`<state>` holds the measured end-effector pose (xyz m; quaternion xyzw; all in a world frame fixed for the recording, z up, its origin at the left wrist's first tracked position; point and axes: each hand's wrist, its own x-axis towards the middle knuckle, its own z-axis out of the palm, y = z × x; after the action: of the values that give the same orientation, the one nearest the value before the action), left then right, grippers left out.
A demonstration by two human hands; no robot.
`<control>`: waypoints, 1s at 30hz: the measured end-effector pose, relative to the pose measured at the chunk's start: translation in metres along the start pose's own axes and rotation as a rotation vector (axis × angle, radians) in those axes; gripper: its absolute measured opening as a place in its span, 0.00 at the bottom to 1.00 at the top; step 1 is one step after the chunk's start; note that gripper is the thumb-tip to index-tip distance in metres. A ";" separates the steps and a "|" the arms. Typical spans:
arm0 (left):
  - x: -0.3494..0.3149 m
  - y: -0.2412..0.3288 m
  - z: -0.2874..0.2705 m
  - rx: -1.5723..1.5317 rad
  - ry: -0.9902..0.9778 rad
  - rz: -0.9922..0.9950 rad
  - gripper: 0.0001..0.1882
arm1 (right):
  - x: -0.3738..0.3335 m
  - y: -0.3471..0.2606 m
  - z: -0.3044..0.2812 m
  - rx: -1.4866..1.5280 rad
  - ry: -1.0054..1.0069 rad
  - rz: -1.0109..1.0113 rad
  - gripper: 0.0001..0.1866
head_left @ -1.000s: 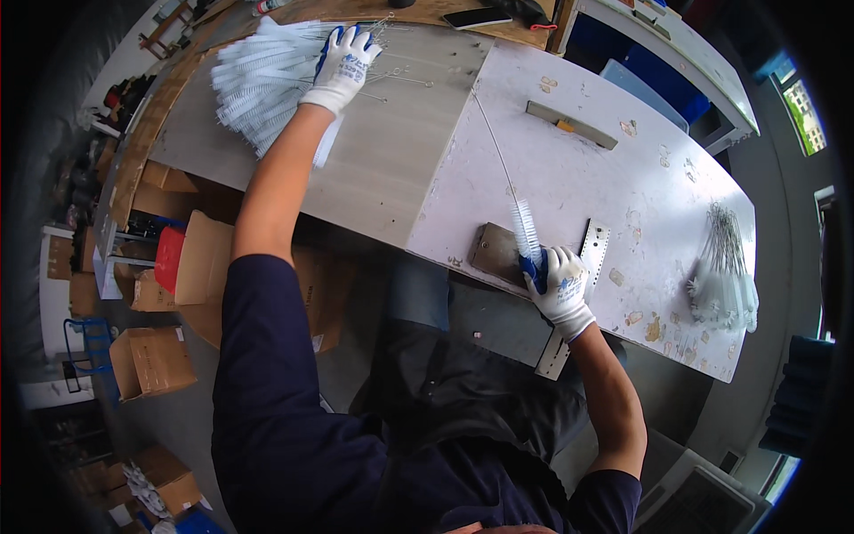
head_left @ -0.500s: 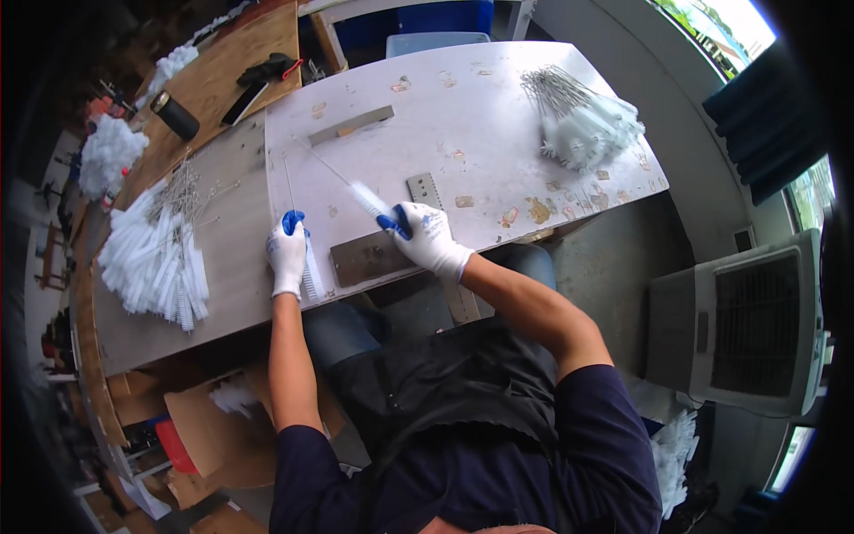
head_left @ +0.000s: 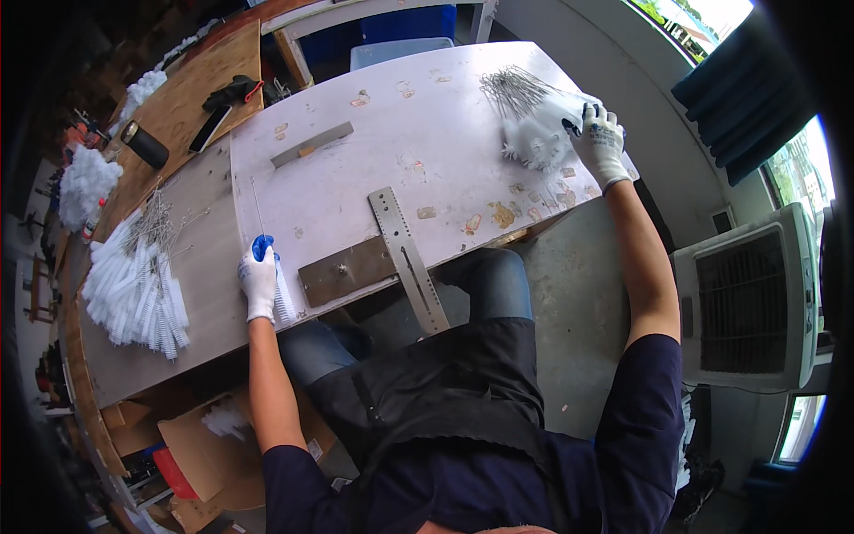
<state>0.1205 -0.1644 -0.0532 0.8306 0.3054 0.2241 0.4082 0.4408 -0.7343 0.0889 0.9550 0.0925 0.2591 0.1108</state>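
My left hand (head_left: 259,283), in a white glove with blue fingertips, is closed around a white bristle brush (head_left: 283,294). The brush's thin wire stem points up and away from me, and its bristles show beside the glove. At the far right, my gloved right hand (head_left: 600,149) is at the edge of a pile of white brushes (head_left: 536,133), fingers apart. Wire stems in that pile point away to the left. Near the table's front edge, a slotted metal bar (head_left: 405,254) lies across a flat metal plate (head_left: 342,270) and overhangs the edge.
A larger brush pile (head_left: 142,289) lies on the left. Farther back are a metal strip (head_left: 311,145), a black tumbler (head_left: 145,145) and a phone (head_left: 208,129). An open cardboard box (head_left: 200,449) stands below left. An air cooler (head_left: 747,298) stands at right.
My right hand has swung from the table's middle, where it held a brush, to the far-right pile. My left hand keeps its brush. The view has shifted slightly, and the slotted bar is now uncovered.
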 end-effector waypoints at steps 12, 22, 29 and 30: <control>-0.016 0.062 0.017 -0.747 -0.103 -0.249 0.11 | -0.135 -0.250 -0.091 1.223 -0.212 -0.368 0.13; 0.004 0.117 0.045 -1.015 0.003 -0.318 0.12 | -0.136 -0.360 -0.126 1.260 -0.727 -0.425 0.21; 0.027 0.097 0.059 -0.822 -0.441 -0.266 0.16 | -0.127 -0.374 -0.083 1.320 -0.715 -0.399 0.20; 0.020 0.096 0.065 -0.795 -0.420 -0.300 0.16 | -0.132 -0.374 -0.079 1.259 -0.781 -0.364 0.18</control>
<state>0.2065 -0.2315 -0.0087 0.5838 0.2233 0.0892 0.7754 0.2433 -0.3942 -0.0041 0.8300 0.3330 -0.2213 -0.3890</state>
